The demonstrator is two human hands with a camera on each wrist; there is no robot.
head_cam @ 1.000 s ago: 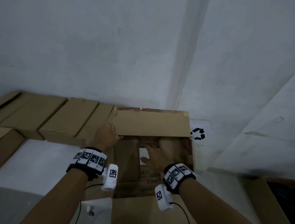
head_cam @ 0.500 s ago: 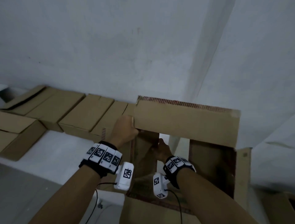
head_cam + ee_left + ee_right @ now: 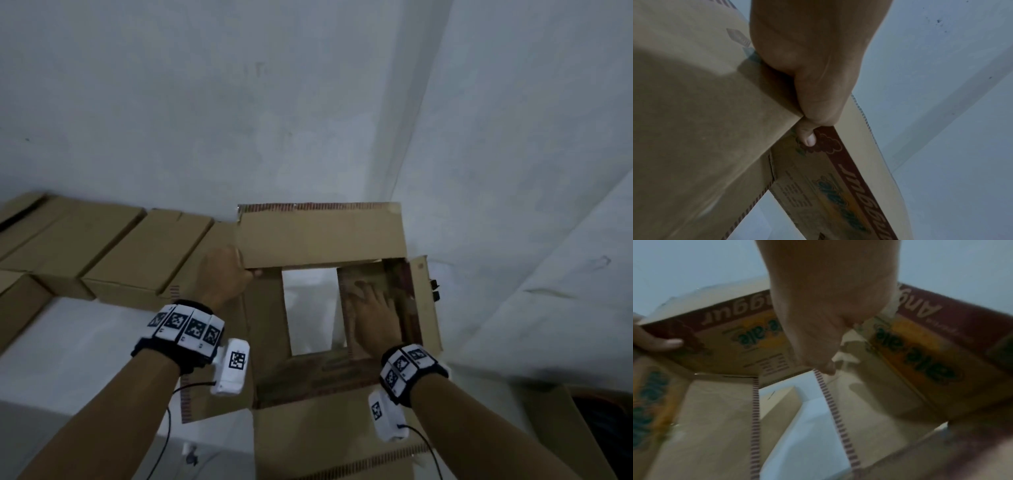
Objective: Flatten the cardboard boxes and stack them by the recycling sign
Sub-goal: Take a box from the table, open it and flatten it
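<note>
Cardboard is mid-collapse: the box (image 3: pixel 325 240), both ends open so the white floor (image 3: pixel 308 308) shows through, stands near the wall, not yet flat. The left hand (image 3: pixel 224 274) has its grip clamped on the corner under the far flap (image 3: pixel 322 236); the right hand (image 3: pixel 373 308), fingers spread, presses an inner flap (image 3: pixel 363 284). More boxes (image 3: pixel 137 253) line the wall's foot to the left, unflattened by the look of them. Most work seemingly remains; no finished stack shows.

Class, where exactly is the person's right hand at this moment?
Head view: the right hand reaches into the open box, fingers spread on its right bottom flap, beside the gap.
</note>
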